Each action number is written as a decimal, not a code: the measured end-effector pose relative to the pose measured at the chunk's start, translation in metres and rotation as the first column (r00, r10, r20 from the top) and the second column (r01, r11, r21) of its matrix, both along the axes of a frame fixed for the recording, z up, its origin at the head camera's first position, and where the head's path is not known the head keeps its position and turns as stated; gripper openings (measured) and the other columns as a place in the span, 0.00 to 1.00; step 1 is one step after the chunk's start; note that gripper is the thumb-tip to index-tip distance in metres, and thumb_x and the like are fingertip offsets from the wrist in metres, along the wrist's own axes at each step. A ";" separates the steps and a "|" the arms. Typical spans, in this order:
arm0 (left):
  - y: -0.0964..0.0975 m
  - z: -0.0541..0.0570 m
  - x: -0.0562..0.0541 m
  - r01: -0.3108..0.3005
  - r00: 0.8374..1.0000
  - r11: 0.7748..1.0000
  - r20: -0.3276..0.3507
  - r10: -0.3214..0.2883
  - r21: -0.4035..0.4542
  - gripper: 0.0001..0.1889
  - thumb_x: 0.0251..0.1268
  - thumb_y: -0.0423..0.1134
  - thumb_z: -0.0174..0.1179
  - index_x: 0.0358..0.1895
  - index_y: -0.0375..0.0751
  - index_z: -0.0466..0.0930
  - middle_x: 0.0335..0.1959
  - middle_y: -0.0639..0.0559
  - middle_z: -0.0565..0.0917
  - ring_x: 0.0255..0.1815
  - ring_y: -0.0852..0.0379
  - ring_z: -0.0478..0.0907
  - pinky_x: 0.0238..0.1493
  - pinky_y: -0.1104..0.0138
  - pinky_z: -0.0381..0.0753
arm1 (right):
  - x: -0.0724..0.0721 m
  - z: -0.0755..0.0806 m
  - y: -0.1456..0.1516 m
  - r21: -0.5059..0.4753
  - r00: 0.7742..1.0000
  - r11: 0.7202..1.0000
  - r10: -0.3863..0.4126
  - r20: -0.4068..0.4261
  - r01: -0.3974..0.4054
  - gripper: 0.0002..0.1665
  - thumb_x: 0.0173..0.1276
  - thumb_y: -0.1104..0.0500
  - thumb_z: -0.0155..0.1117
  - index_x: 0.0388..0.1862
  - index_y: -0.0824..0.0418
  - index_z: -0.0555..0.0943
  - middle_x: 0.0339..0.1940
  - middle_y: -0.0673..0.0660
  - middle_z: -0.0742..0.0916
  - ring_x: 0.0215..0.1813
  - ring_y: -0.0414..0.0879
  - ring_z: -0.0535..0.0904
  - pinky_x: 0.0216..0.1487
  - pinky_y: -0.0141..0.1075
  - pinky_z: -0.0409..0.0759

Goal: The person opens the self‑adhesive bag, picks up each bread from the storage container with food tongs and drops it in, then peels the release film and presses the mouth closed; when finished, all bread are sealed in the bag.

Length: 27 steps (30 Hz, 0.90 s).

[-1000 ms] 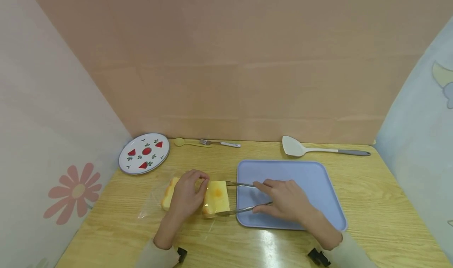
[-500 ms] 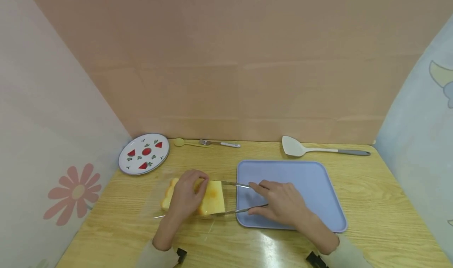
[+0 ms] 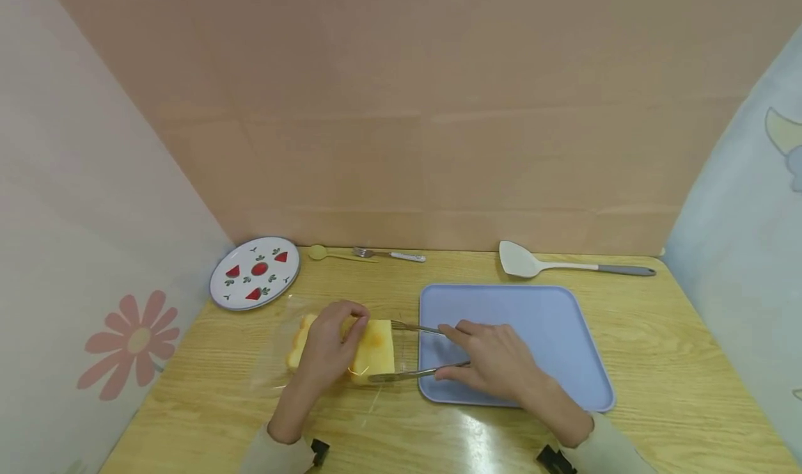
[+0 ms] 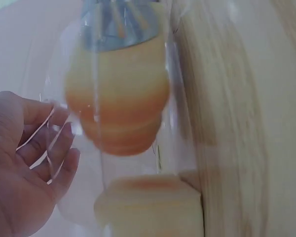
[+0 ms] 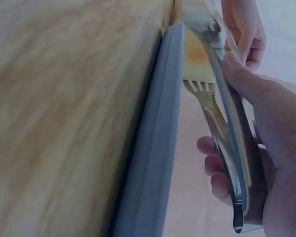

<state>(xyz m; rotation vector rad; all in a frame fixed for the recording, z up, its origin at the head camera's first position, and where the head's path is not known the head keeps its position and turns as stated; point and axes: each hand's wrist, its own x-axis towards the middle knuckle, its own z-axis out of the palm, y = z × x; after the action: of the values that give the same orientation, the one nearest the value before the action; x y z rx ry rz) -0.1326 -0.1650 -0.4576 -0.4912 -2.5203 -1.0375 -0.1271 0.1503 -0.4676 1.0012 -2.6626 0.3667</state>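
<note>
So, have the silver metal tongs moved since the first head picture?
Yes, slightly leftward: the silver metal tongs now reach further past the left edge of the blue rectangular tray.

In the head view, the left hand (image 3: 330, 345) covers the area between the two bread pieces (image 3: 376, 349). The right hand (image 3: 499, 360) conceals the joined end of the tongs (image 3: 415, 374) and part of the tray (image 3: 520, 303). The outline of the clear bag (image 3: 269, 373) is too faint to trace fully. The fork handle (image 3: 409, 256) marking is too small to read. The lower edge crops both sleeves (image 3: 276, 453) and the worktop (image 3: 689, 369). In the left wrist view, the frame edges crop the left hand, the tongs and one of the bread pieces. In the right wrist view, the worktop is blurred; the right hand and tray are cropped.
</note>
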 end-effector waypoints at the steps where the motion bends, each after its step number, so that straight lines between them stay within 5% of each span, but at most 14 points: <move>1: 0.000 0.000 0.000 0.009 1.000 1.000 0.003 -0.009 -0.004 0.05 0.76 0.29 0.71 0.45 0.44 0.89 0.46 0.53 0.91 0.52 0.48 0.88 0.55 0.47 0.88 | 0.000 0.000 -0.001 -0.004 1.000 1.000 0.002 -0.011 -0.002 0.44 0.65 0.24 0.76 0.64 0.55 0.91 0.39 0.46 0.90 0.23 0.32 0.72 0.20 0.25 0.65; 9: 0.000 -0.003 -0.001 -0.026 0.999 1.000 -0.022 0.027 0.017 0.04 0.76 0.29 0.71 0.45 0.42 0.90 0.45 0.51 0.91 0.51 0.48 0.89 0.54 0.47 0.89 | 0.001 -0.002 -0.005 -0.021 0.997 0.999 -0.026 0.066 0.027 0.44 0.73 0.21 0.65 0.61 0.57 0.92 0.40 0.48 0.92 0.22 0.30 0.69 0.20 0.28 0.67; 18: -0.006 -0.023 -0.010 0.068 0.996 0.996 -0.054 -0.066 0.050 0.02 0.80 0.36 0.69 0.44 0.45 0.89 0.44 0.54 0.90 0.48 0.51 0.85 0.49 0.54 0.84 | 0.004 0.001 -0.009 -0.038 0.997 0.999 -0.021 -0.075 0.018 0.45 0.59 0.24 0.80 0.62 0.54 0.91 0.37 0.44 0.88 0.22 0.32 0.71 0.19 0.26 0.62; 22: -0.003 -0.015 -0.006 0.064 0.997 0.996 -0.035 -0.062 0.068 0.02 0.80 0.34 0.69 0.44 0.42 0.90 0.43 0.53 0.91 0.49 0.50 0.87 0.52 0.49 0.87 | 0.003 0.000 -0.011 -0.028 1.000 0.999 -0.021 -0.010 0.021 0.43 0.65 0.24 0.75 0.61 0.55 0.92 0.38 0.47 0.91 0.22 0.33 0.73 0.19 0.27 0.65; 23: 0.000 -0.005 -0.001 0.045 0.999 0.997 -0.022 -0.044 0.069 0.02 0.80 0.34 0.69 0.43 0.41 0.90 0.43 0.54 0.91 0.48 0.50 0.88 0.50 0.47 0.88 | 0.003 0.000 -0.012 -0.023 1.000 0.999 -0.022 0.011 0.023 0.43 0.67 0.23 0.73 0.61 0.56 0.92 0.39 0.48 0.91 0.22 0.34 0.75 0.19 0.28 0.67; 26: 0.000 -0.007 -0.002 0.047 0.998 0.995 -0.034 -0.044 0.084 0.04 0.82 0.36 0.68 0.44 0.41 0.90 0.43 0.53 0.91 0.48 0.50 0.88 0.50 0.48 0.88 | 0.004 0.000 -0.014 -0.010 0.998 1.000 -0.026 0.052 0.026 0.43 0.72 0.22 0.68 0.61 0.57 0.92 0.41 0.50 0.92 0.22 0.37 0.78 0.20 0.31 0.71; 27: -0.003 -0.018 -0.006 0.070 0.996 0.993 -0.053 -0.065 0.090 0.06 0.83 0.38 0.67 0.45 0.41 0.90 0.45 0.52 0.92 0.48 0.50 0.88 0.50 0.50 0.88 | 0.004 0.000 -0.015 -0.004 0.998 1.000 -0.027 0.055 0.027 0.43 0.72 0.22 0.66 0.61 0.57 0.92 0.41 0.50 0.92 0.22 0.38 0.79 0.20 0.31 0.72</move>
<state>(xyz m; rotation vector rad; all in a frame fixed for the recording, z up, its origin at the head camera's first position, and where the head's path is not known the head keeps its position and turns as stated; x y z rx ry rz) -0.1386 -0.1679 -0.4754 -0.5717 -2.4154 -1.1463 -0.1227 0.1354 -0.4680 0.9662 -2.7204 0.4000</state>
